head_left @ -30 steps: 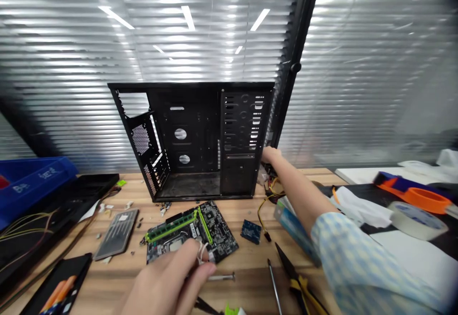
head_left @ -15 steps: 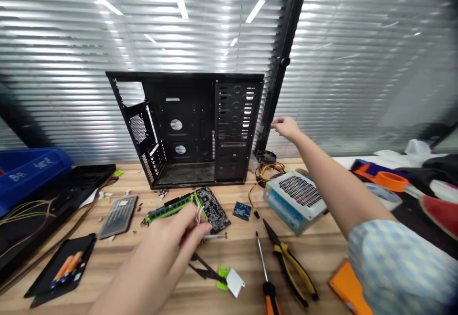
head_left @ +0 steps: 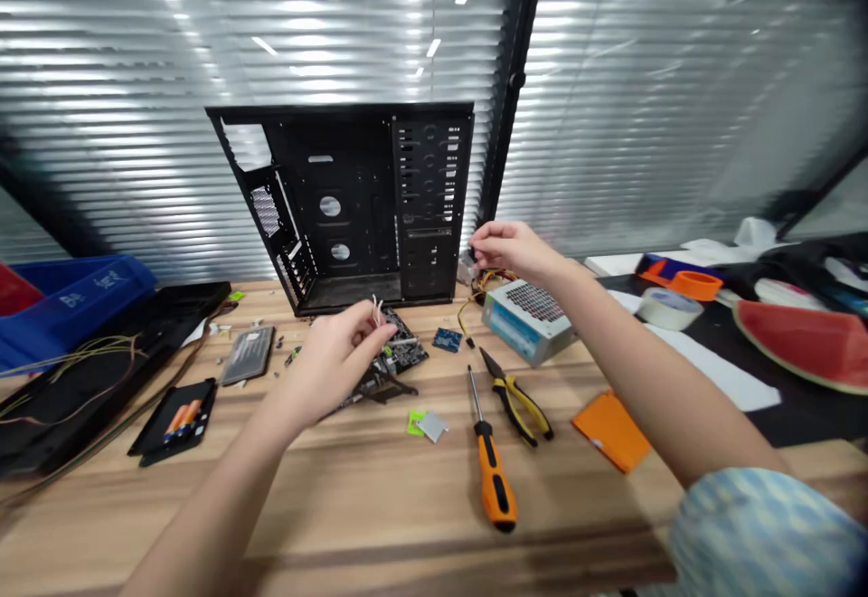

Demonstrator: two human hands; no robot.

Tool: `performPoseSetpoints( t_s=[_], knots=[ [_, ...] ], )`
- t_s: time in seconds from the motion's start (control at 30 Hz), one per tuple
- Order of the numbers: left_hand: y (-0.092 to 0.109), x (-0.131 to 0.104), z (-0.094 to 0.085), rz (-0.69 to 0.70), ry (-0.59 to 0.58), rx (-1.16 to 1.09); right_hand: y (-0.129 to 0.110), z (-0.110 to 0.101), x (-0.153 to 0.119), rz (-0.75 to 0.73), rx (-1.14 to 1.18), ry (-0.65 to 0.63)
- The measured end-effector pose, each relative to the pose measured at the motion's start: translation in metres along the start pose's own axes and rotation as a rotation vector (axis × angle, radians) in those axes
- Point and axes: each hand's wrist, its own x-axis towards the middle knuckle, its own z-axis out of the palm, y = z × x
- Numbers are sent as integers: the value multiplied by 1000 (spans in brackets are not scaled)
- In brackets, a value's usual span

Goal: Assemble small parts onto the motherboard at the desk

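My left hand pinches thin white strings, with a dark object hanging just below it, in front of the circuit board. Further right, my right hand is raised above the power supply's cables, its fingers pressed together; what they hold, if anything, is too small to make out. The metal power supply lies just below that hand. Behind both hands the open black computer case stands upright. A small blue board lies between the circuit board and the power supply.
An orange screwdriver and yellow-black pliers lie at the front centre, near a silver plate. An orange box is at right. A blue bin, a black tray and a tool case are left.
The dark object below my left hand now hangs closer to the circuit board, away from the silver plate. My right hand has moved left and lower, towards the case and cables. The view has shifted.
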Motion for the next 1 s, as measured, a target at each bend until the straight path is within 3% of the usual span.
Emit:
performPoseSetpoints(
  t_s=[0.13,0.23,0.43,0.53,0.67,0.83,1.0],
  knots=[
    [0,0,1,24,28,-22,13,28,-40,51,-23,-128],
    [-1,0,-2,44,21,-36,30,48,-70,68,-259,-190],
    [-2,-3,-14,64,-20,-34,64,84,-114,-14,-651,-571],
    [-4,-4,-18,67,-37,-19,76,95,-120,-72,-760,-588],
    [-5,-5,-21,69,-52,-1,85,100,-120,-42,-821,-569],
    [-4,-6,-24,94,-69,86,78,96,-118,-12,-785,-607],
    [-6,-5,-28,73,-97,76,28,82,-101,45,-830,-615]
  ],
)
